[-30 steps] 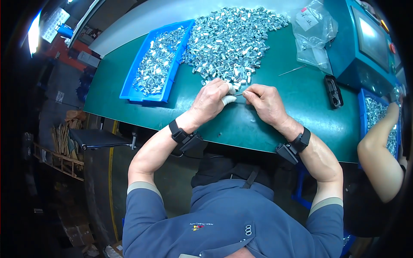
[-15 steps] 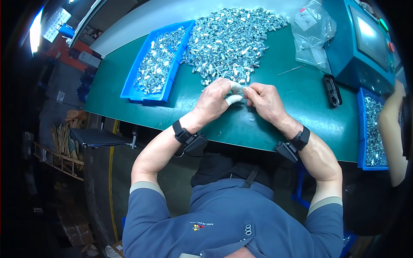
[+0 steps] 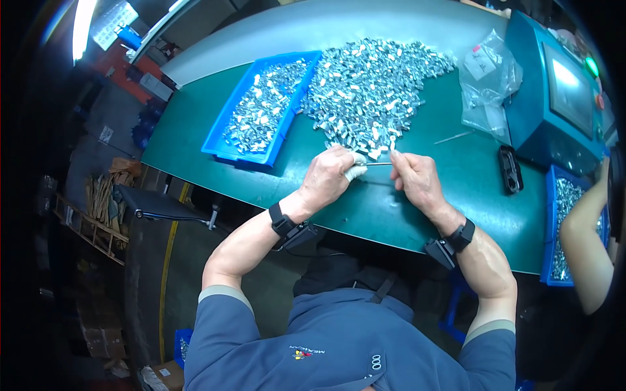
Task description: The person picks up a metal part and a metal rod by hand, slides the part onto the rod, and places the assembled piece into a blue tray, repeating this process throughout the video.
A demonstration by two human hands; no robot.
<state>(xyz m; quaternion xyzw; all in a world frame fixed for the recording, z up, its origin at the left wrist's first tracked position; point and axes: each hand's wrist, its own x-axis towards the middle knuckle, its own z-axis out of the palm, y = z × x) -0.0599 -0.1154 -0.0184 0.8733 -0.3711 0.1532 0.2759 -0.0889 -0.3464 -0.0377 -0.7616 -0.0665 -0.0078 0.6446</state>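
Draws right hand (image 3: 417, 181) farther from left hand (image 3: 329, 174) than earlier; pinches thin rod (image 3: 379, 164) in both, near metal pile (image 3: 368, 91) at twelve o'clock.

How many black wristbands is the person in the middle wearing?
2: the left wristband sits behind the left hand, the right wristband behind the right hand. Both wrists show, so neither is hidden.

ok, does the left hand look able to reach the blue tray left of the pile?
Probably yes: nothing visible blocks the way from the left hand to the tray, though it seems busy holding a rod.
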